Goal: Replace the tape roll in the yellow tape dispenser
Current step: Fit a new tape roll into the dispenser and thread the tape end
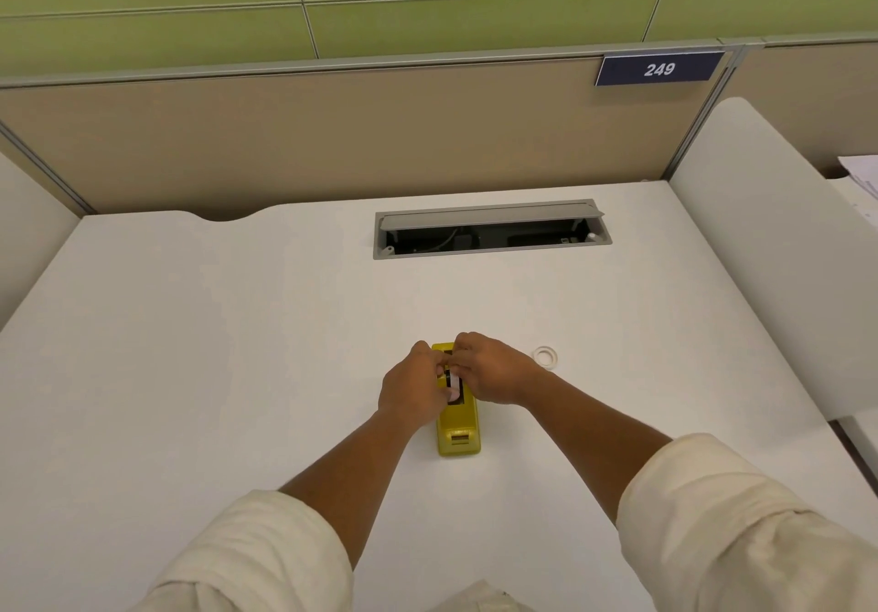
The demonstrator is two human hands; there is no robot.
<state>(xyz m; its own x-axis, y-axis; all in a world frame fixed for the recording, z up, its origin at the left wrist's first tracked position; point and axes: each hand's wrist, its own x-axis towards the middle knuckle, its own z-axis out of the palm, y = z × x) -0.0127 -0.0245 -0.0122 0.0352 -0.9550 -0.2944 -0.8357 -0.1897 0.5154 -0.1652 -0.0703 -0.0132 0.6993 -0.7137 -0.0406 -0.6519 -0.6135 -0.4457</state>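
Dispenser [458,426]: mid-desk, long axis toward wearer | left hand [412,390], right hand [491,371]: both over roll bay, fingers curled, contents unclear | white roll [545,355]: right, apart; right hand nearer

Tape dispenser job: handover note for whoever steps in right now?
Left hand: on the left side of the yellow tape dispenser, fingers at its middle slot.
Right hand: over the far end of the dispenser, fingers meeting the left hand's at the slot.
Something small, white and black, sits between the fingertips in the slot; whether it is a roll, and which hand grips it, I cannot tell.
A white tape ring lies flat on the desk, right of the hands, untouched.
Done: unclear whether any roll is out yet.
Left: seat a roll, thread the tape to the cutter at the near end.
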